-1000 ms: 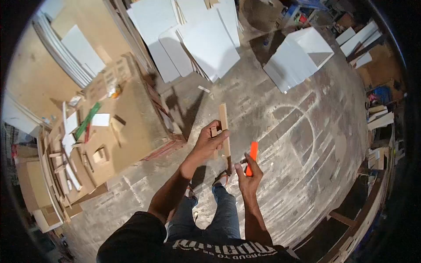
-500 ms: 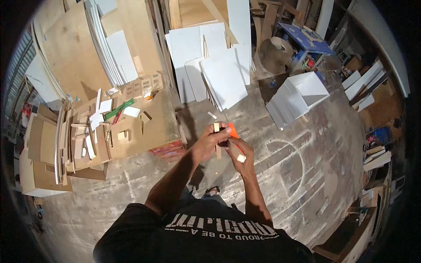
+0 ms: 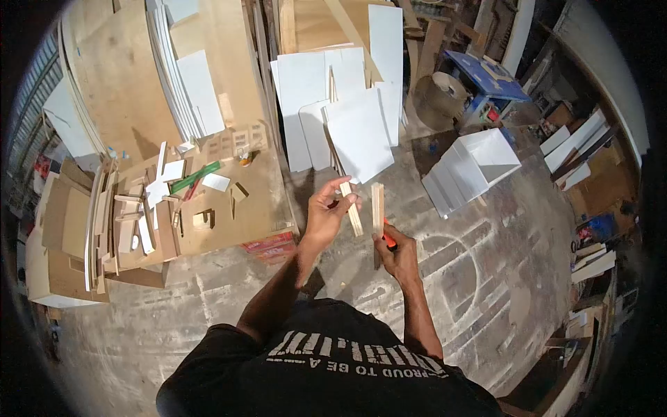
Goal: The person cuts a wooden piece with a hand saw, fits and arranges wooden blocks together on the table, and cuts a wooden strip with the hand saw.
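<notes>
My left hand [image 3: 326, 215] pinches a short pale wooden strip [image 3: 353, 214] between thumb and fingers; the strip slants down to the right. A second wooden strip [image 3: 377, 207] stands nearly upright in the view, its lower end in my right hand [image 3: 398, 256]. That same hand is also closed round a slim orange-and-black tool [image 3: 390, 238], mostly covered by the fingers, so its kind cannot be made out. A narrow gap separates the two strips. Both hands are in mid-air in front of my body, above the floor.
On the left, a plywood table [image 3: 215, 226] bears wood offcuts, a green strip [image 3: 196, 177] and small blocks. White panels [image 3: 360, 135] lean ahead. A white open box [image 3: 479, 163] sits on the floor at right, with a blue table [image 3: 486, 75] behind it.
My hands have moved apart. The two wooden strips, bunched together and partly hidden before, now show side by side. The orange part has turned and is more covered by my right hand.
</notes>
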### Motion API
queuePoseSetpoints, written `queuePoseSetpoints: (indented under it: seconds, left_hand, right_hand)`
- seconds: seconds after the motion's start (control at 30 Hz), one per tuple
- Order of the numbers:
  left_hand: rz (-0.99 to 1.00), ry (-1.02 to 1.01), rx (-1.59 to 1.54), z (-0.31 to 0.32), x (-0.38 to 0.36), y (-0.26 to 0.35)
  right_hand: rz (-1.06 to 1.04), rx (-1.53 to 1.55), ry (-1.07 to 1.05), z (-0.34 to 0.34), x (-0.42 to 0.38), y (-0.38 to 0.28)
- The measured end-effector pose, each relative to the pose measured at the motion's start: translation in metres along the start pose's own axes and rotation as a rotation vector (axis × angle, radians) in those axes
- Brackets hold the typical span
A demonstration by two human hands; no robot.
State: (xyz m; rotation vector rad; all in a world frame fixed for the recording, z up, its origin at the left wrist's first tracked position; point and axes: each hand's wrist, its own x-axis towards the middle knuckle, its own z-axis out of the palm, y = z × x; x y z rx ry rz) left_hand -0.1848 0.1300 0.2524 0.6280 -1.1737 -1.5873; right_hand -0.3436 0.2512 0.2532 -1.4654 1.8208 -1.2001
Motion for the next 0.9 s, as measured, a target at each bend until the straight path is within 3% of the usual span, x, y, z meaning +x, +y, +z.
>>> queuePoseSetpoints:
  seconds: [0.17, 0.2, 0.4, 0.6, 0.9]
  left_hand:
    - [-0.087, 0.106, 0.059, -0.024, 0.012, -0.017]
    - [-0.082, 0.101, -0.084, -0.029, 0.016, -0.02]
    - [-0.016, 0.168, -0.196, -0.063, 0.018, -0.014]
    - [-0.145, 0.254, -0.383, -0.092, 0.026, 0.002]
    - [-0.145, 0.057, -0.331, -0.148, 0.032, -0.008]
  right_hand:
    - [0.026, 0.035, 0.02, 0.04, -0.003, 0.007]
    - [0.004, 0.028, 0.029, 0.048, 0.0, 0.003]
    - [-0.057, -0.051, 0.062, 0.086, 0.011, -0.016]
    - [-0.111, -0.16, 0.066, 0.118, 0.025, -0.038]
    - [-0.086, -0.104, -0.044, 0.139, 0.039, -0.047]
